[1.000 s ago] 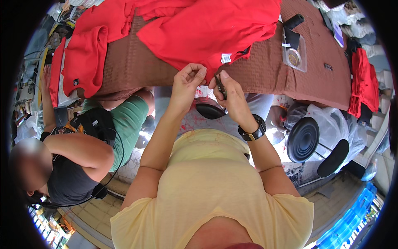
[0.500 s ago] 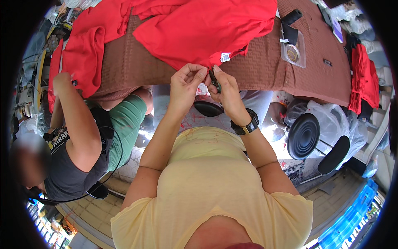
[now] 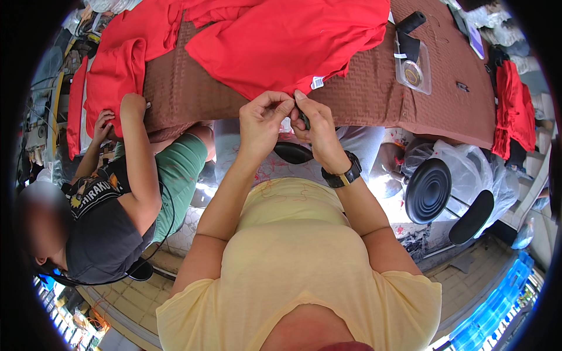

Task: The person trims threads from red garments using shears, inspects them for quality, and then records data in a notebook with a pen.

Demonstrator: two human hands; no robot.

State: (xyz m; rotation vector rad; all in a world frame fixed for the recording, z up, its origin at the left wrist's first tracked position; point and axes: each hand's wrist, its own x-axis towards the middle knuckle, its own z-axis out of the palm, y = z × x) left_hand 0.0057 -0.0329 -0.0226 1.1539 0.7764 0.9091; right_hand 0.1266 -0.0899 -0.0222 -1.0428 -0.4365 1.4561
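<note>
A large red garment lies spread over the table in front of me, its lower corner drawn to the near edge. At that corner my left hand is closed, thumb and forefinger pinched on the red fabric. My right hand meets it fingertip to fingertip. In its curled fingers is a pair of small dark thread snips, mostly hidden by the fingers. A white label shows on the garment just above my right hand.
A brown patterned cloth covers the table. On it, to the right, stands a clear plastic box beside a black cylinder. At left a co-worker handles another red garment. A black round stool stands right.
My right hand's fingers have closed further around the snips, tilting them so less shows. The co-worker's hands have come down and to the right along the red garment.
</note>
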